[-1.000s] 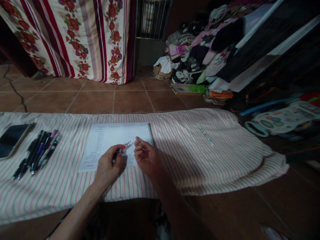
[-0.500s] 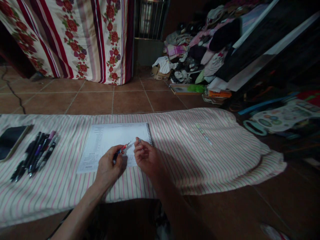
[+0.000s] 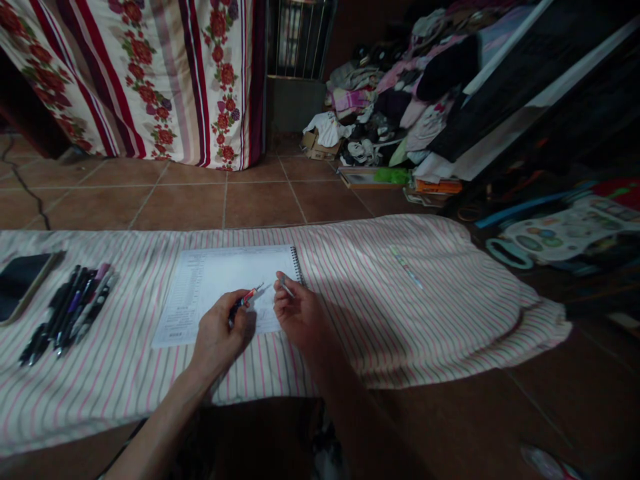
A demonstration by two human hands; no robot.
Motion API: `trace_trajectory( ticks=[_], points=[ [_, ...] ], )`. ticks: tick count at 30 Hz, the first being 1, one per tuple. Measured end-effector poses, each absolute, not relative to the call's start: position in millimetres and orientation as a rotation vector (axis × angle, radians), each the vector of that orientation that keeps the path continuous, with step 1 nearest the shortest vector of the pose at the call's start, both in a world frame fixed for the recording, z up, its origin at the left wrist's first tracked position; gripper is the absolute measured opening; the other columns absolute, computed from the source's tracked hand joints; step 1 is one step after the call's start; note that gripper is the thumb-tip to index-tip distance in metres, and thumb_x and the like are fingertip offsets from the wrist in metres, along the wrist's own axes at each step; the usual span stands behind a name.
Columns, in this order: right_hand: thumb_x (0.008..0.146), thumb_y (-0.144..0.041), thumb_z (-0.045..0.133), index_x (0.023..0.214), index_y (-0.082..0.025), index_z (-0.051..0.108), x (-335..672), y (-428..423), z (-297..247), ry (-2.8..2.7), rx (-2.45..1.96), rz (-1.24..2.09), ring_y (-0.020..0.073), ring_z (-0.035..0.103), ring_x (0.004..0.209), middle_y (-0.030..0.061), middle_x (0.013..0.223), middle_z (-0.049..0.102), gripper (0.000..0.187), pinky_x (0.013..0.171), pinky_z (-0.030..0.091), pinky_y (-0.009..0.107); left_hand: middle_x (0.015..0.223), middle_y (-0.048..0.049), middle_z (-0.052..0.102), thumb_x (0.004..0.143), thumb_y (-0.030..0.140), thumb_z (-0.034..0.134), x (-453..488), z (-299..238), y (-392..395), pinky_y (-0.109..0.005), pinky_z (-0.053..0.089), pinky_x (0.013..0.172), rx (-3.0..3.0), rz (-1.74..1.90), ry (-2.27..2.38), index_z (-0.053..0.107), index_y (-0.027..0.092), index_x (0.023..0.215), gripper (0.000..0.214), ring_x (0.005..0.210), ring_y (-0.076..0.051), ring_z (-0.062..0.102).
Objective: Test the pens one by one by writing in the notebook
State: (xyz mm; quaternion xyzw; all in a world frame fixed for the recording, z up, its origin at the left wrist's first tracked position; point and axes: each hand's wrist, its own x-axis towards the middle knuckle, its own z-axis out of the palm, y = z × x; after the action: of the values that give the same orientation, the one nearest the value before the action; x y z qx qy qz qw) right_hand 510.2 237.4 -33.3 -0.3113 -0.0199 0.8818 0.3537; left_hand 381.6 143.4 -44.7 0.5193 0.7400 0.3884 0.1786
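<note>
My left hand [image 3: 219,331] is closed round a pen with a red and dark barrel [image 3: 243,300], its tip pointing up and right over a spiral notebook [image 3: 215,280]. Just to the right, my right hand [image 3: 299,313] pinches a small pale piece [image 3: 285,285] between thumb and fingers; it looks like a pen part. Both hands rest at the notebook's lower right corner, a few centimetres apart. The notebook lies open on a pink-striped cloth [image 3: 400,313] spread on the floor.
A row of several dark pens [image 3: 67,307] and a phone [image 3: 23,283] lie on the cloth at the left. A lone pale pen [image 3: 406,268] lies to the right. Beyond are brown tiles, a floral curtain [image 3: 150,73], a clothes pile [image 3: 400,100] and toys [image 3: 560,233].
My right hand has shifted slightly right and opened its fingers a little round the small piece. The left hand and pen have stayed put. The view drifted slightly.
</note>
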Motion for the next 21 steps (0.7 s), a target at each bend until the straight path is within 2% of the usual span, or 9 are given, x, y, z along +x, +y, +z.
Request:
trace_trajectory(
  ticks=[7, 17, 21],
  points=[
    [0.072, -0.014, 0.064, 0.082, -0.012, 0.066, 515, 242, -34, -0.287, -0.923, 2.093, 0.0020, 0.050, 0.044, -0.0007, 0.064, 0.061, 0.010, 0.037, 0.041, 0.009, 0.096, -0.0063, 0.067, 0.081, 0.025, 0.041, 386, -44, 146, -0.036, 0.048, 0.077, 1.539, 1.074, 2.105, 0.059, 0.019, 0.105, 0.031, 0.083, -0.020, 0.062],
    [0.057, -0.025, 0.073, 0.077, -0.015, 0.065, 534, 249, -37, -0.685, -1.215, 1.676, 0.0058, 0.053, 0.050, 0.0006, 0.068, 0.065, 0.023, 0.041, 0.039, 0.015, 0.099, -0.0068, 0.066, 0.081, 0.024, 0.040, 391, -45, 149, -0.035, 0.048, 0.076, 1.577, 1.036, 2.110, 0.059, 0.019, 0.105, 0.031, 0.085, -0.020, 0.062],
    [0.056, -0.031, 0.073, 0.080, -0.015, 0.064, 544, 252, -41, -0.840, -1.254, 1.537, 0.0074, 0.054, 0.050, -0.0005, 0.064, 0.064, 0.030, 0.044, 0.040, 0.018, 0.097, -0.0064, 0.067, 0.081, 0.025, 0.040, 393, -46, 150, -0.034, 0.049, 0.074, 1.586, 1.043, 2.114, 0.059, 0.019, 0.105, 0.032, 0.083, -0.020, 0.062]
  ],
)
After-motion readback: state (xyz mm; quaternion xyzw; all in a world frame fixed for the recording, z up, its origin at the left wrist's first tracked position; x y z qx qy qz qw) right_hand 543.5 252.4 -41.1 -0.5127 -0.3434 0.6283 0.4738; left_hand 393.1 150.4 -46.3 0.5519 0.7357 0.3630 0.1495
